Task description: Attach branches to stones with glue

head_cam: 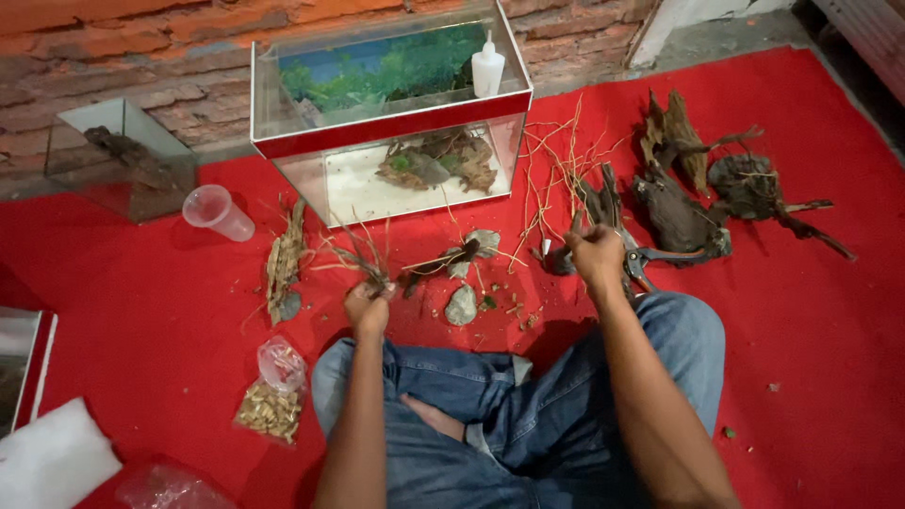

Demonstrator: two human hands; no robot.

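I sit cross-legged in jeans on a red carpet (pixel 151 311). My left hand (pixel 368 306) grips a bundle of thin brown twigs (pixel 363 254) that fan upward toward a glass aquarium (pixel 386 132). My right hand (pixel 596 253) is closed around a dark piece of driftwood (pixel 596 203) held just above the carpet. Pliers with grey handles (pixel 650 259) lie right beside that hand. Flat grey stones (pixel 461 304) and a stick lie between my hands.
The aquarium holds rocks, white sand and a white squeeze bottle (pixel 487 66). Big driftwood pieces (pixel 707 193) lie at right, thin reddish roots (pixel 556 170) beside the tank. At left are a plastic cup (pixel 217 212), a small glass tank (pixel 123 160) and a bag of pellets (pixel 271 405).
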